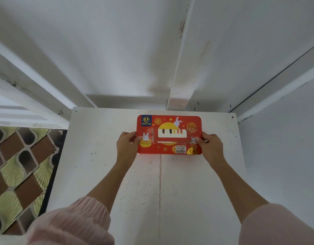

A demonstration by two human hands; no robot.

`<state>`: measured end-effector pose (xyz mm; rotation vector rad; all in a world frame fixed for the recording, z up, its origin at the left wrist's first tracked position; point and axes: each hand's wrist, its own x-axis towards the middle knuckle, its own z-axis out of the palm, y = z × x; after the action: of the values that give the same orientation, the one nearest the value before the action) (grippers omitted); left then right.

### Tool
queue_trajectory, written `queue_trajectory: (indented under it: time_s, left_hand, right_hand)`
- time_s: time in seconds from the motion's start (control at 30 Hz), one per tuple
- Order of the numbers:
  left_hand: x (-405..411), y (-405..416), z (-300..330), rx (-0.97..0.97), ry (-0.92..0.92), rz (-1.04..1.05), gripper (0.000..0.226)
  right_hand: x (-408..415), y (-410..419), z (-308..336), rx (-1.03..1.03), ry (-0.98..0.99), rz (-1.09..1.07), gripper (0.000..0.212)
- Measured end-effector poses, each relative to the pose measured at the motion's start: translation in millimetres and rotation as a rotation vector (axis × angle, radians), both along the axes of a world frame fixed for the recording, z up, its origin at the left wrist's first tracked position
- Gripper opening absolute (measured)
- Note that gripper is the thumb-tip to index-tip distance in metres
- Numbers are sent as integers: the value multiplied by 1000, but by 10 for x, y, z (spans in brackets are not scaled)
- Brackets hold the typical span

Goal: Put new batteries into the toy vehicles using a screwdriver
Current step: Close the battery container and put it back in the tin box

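Over the white table (117,174) my left hand (126,144) and right hand (212,145) pinch the light, stiff, bendable red blister card (168,121) by its short edges.

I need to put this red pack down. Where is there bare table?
The white table is bare on every side of the red pack: a wide patch near you between the forearms, a strip left of the left hand, another right of the right hand. Only a narrow strip lies between pack and back wall.

red package (169,134) with blue corner badge reading "kf kee fu", barcode sticker text too small to read
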<state>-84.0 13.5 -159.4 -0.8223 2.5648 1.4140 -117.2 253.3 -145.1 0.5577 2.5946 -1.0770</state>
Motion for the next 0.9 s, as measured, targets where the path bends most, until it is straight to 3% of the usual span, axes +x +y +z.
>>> queue_trajectory:
  time_s: [0.23, 0.37, 0.5, 0.9]
  left_hand:
    - [-217, -64, -83, 150, -18, 60, 34]
    - [-354, -96, -124, 297, -3, 68, 32]
    - [-432, -105, -153, 482, -74, 6, 34]
    - [-416, -26, -167, 470, -17, 78, 25]
  right_hand:
    - [-238, -23, -2, -92, 64, -65, 35]
    - [-394, -10, -19, -301, 47, -106, 32]
    - [-449, 22, -22, -503, -101, -56, 31]
    - [-491, 18, -86, -371, -78, -31, 34]
